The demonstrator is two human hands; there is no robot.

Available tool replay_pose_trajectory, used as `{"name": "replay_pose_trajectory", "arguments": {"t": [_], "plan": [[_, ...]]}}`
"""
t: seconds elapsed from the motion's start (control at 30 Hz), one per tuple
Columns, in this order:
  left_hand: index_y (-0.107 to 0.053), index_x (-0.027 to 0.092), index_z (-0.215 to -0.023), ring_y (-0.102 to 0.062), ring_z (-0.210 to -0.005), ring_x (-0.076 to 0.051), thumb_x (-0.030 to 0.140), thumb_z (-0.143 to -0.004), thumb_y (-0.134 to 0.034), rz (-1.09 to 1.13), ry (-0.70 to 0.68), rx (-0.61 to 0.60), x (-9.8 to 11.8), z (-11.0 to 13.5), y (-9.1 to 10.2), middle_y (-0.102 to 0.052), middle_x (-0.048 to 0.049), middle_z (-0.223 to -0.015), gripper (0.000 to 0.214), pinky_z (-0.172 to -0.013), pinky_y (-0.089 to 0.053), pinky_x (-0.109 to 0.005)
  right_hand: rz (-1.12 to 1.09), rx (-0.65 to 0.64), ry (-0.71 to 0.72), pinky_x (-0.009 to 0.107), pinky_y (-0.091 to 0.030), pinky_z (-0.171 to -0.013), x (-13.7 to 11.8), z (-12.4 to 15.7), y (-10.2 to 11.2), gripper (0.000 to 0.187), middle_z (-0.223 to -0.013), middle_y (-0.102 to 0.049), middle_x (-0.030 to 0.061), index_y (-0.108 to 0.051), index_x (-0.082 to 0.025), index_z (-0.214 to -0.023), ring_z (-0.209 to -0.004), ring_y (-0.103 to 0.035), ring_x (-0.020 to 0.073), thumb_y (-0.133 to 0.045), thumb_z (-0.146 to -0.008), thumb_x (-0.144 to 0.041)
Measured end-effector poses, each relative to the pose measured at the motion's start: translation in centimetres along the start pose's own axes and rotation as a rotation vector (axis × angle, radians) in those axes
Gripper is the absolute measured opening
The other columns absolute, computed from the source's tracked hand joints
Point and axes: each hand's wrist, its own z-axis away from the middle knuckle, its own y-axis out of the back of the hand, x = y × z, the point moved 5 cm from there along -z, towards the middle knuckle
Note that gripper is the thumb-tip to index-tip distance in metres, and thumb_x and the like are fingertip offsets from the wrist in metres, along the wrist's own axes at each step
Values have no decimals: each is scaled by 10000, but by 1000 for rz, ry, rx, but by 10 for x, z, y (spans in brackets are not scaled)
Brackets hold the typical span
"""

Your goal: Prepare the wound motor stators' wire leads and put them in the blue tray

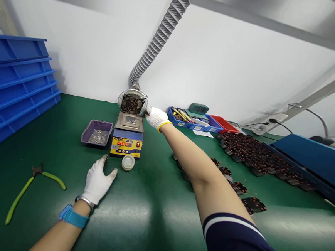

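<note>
My right hand [155, 117], in a white glove, reaches far forward to the right side of the solder pot [128, 134], its fingers pinched on a small metal tool or handle at the pot's rim. What exactly it grips is too small to name. My left hand [97, 181], also gloved, rests flat on the green mat [137, 212] with fingers spread, just in front of the solder pot and near a small round white lid [128, 162]. It holds nothing.
A fume fan [132, 102] on a grey hose [160, 36] stands behind the pot. A purple tray [97, 132] of metal bits sits to its left, green-handled pliers [32, 186] nearer left. Stacked blue trays [14, 86] far left; several copper-wound coils [258, 154] and small bins [196, 122] lie right.
</note>
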Motion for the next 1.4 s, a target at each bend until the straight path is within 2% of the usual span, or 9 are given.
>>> {"name": "replay_pose_trajectory", "arguments": {"t": [0.3,0.7,1.0,1.2,1.4], "plan": [[-546,81,-1353,-618,-1201,-340,403,-816,-606,1,15,-5,0,1,0,-645,-179,-1306,629,-1034,-502,-471,-187,21,-39,327,-534,-921,11,-21,-38,323,-1182,-723,20,-707,-291,-1176,-1101,-668,247,-496,-933,-324],[-560,63,-1334,-622,-1185,-348,408,-815,-602,-1,-13,3,0,0,-1,-655,-189,-1284,624,-1032,-503,-494,-361,87,-46,311,-512,-978,0,-33,-60,324,-1205,-716,-1,-710,-284,-1187,-1132,-649,225,-507,-939,-338],[-567,66,-1324,-627,-1174,-343,406,-816,-604,-18,-23,11,-1,0,-2,-664,-186,-1273,613,-1025,-505,-488,-424,53,-7,295,-516,-958,2,-34,-59,277,-1129,-738,-4,-740,-272,-1119,-1085,-665,213,-553,-917,-301],[-569,73,-1328,-629,-1170,-340,407,-817,-602,-22,-13,-4,-1,0,-2,-666,-181,-1270,611,-1022,-505,-485,-447,29,10,265,-503,-958,1,-21,-55,258,-1134,-734,-13,-740,-272,-1105,-1087,-660,191,-567,-913,-276],[-569,66,-1331,-628,-1172,-343,408,-815,-601,-28,-11,-11,0,0,-1,-666,-182,-1273,620,-1020,-503,-482,-466,10,23,281,-518,-938,1,-8,-54,267,-1074,-749,-9,-743,-261,-1111,-1020,-680,193,-572,-907,-274]]}}
